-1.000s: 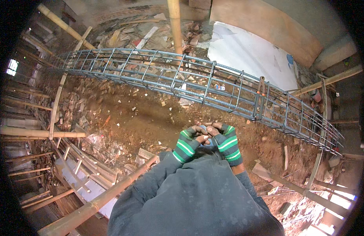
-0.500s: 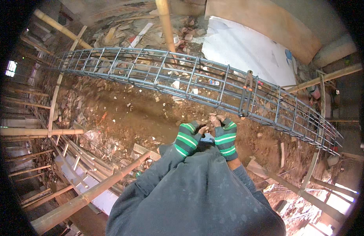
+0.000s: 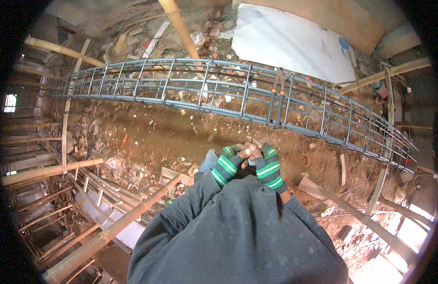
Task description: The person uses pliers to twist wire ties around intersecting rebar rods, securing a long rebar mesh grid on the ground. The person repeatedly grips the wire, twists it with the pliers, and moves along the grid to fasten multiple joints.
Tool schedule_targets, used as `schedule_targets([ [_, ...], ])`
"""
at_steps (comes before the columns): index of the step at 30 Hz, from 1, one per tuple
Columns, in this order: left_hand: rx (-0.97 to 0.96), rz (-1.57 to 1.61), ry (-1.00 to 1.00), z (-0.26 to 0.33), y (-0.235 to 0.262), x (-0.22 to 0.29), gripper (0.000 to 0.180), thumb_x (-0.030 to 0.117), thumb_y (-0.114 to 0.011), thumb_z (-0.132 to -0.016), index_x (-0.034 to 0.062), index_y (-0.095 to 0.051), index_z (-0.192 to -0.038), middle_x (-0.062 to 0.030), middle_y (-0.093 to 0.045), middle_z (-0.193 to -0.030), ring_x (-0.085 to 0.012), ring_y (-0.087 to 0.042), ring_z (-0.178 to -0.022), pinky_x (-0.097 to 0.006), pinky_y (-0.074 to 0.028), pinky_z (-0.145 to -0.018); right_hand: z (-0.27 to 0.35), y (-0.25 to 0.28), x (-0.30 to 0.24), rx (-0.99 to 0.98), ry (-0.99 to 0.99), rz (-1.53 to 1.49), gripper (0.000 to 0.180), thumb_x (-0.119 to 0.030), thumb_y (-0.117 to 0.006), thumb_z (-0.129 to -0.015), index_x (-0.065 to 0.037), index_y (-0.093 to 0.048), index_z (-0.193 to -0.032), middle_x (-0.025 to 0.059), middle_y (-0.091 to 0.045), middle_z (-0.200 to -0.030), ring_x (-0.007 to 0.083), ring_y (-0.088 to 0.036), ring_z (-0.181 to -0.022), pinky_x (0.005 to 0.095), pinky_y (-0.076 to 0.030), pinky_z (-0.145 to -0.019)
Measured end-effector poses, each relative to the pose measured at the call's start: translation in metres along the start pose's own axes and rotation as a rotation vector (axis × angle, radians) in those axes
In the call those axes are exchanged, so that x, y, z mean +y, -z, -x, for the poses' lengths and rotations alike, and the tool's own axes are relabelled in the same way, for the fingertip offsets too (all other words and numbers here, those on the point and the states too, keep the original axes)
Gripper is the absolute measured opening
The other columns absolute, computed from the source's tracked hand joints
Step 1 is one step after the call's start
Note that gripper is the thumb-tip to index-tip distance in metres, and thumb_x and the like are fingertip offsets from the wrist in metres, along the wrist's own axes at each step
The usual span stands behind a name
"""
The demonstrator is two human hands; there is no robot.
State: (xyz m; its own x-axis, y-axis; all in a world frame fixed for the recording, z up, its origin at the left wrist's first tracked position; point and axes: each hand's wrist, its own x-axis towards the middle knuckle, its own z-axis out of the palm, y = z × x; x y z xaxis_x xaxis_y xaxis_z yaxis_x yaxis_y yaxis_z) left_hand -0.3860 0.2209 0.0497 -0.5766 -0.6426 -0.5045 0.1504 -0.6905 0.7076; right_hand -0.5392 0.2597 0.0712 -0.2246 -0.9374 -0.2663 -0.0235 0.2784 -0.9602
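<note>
My left hand [image 3: 232, 160] and my right hand [image 3: 267, 161] meet in front of my body. Both wear fingerless knit gloves striped in green, white and dark grey. The bare fingertips are curled and press together; whatever small thing lies between them, if anything, is hidden. Just beyond them, a long steel rebar cage [image 3: 202, 108] stretches across from left to right. Neither hand touches it. Pincers [image 3: 276, 98] with dark handles and orange bands lie across the cage's bars, farther out than my hands and slightly to the right.
A bamboo pole [image 3: 181, 28] stands beyond the cage, by a large white sheet [image 3: 285, 40]. Wooden supports [image 3: 66, 128] hold the cage at each end. Another bamboo pole [image 3: 119, 227] slants at lower left. Rubble and scraps litter the dirt floor [image 3: 167, 125].
My fingers have drawn closer together and now overlap. The view has shifted a little, so the cage and pincers appear farther left.
</note>
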Motion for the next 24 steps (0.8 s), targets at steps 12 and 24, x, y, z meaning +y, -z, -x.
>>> schedule_targets([
  [12, -0.154, -0.385, -0.072, -0.028, 0.049, -0.043, 0.037, 0.028, -0.077, -0.094, 0.0008, -0.070, -0.118, -0.0069, -0.074, -0.100, -0.0145, -0.066, -0.085, -0.029, -0.054, -0.078, -0.004, -0.003, 0.050, 0.158, 0.007, 0.296, 0.027, -0.023, -0.064, -0.102, 0.001, -0.073, -0.112, 0.0158, -0.072, -0.093, 0.0277, -0.069, -0.089, 0.0401, -0.053, -0.077],
  [24, 0.433, -0.444, -0.433, -0.162, 0.151, -0.083, 0.033, 0.015, -0.073, -0.091, -0.0021, -0.066, -0.119, -0.0073, -0.070, -0.102, -0.0166, -0.063, -0.089, -0.035, -0.053, -0.082, -0.105, -0.047, 0.143, 0.674, 0.281, 0.707, 0.019, -0.018, -0.063, -0.094, 0.000, -0.067, -0.098, 0.0254, -0.067, -0.092, 0.0461, -0.061, -0.088, 0.0564, -0.046, -0.079],
])
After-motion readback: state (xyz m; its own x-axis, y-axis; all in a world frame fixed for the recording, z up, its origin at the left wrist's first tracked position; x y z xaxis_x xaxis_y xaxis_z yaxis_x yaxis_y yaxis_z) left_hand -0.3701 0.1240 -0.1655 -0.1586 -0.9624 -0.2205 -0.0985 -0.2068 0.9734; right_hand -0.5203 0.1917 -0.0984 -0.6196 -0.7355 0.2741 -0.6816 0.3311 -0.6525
